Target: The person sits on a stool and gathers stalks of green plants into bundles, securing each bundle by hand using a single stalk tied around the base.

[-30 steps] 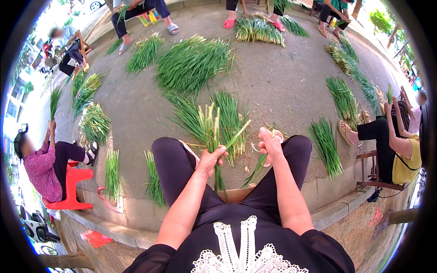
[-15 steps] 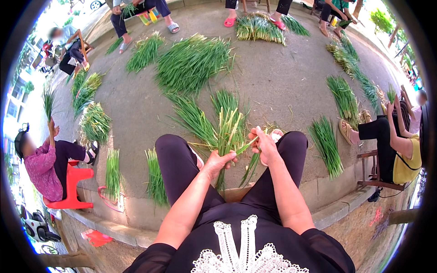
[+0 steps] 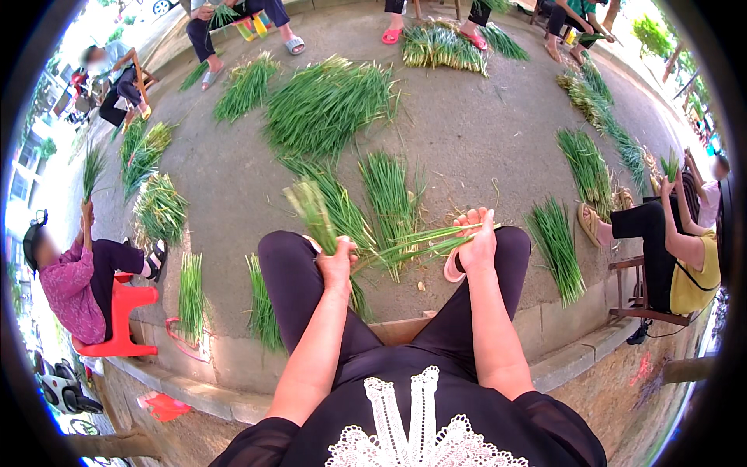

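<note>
My left hand (image 3: pixel 336 266) is wrapped round a bunch of chives (image 3: pixel 313 212), pale ends up and leaning left over my left knee. Over my right knee, my right hand (image 3: pixel 477 240) is palm up with fingers curled. It grips the ends of a few loose chive stalks (image 3: pixel 420 243), which stretch across to my left hand. Between my feet on the ground lie two green heaps of chives: one straight (image 3: pixel 388 194), the other slanting (image 3: pixel 342 204) partly behind the held bunch.
A large chive pile (image 3: pixel 331 105) lies ahead, with smaller bundles (image 3: pixel 559 249) at right and left (image 3: pixel 191 292). A person on a red stool (image 3: pixel 124 311) sits left. Another, in a yellow top (image 3: pixel 696 268), sits right. A raised kerb (image 3: pixel 556 362) runs beneath me.
My hands have moved apart: the left went left and tipped its bunch leftward, the right moved slightly right and turned up. Stalks now span the gap between them.
</note>
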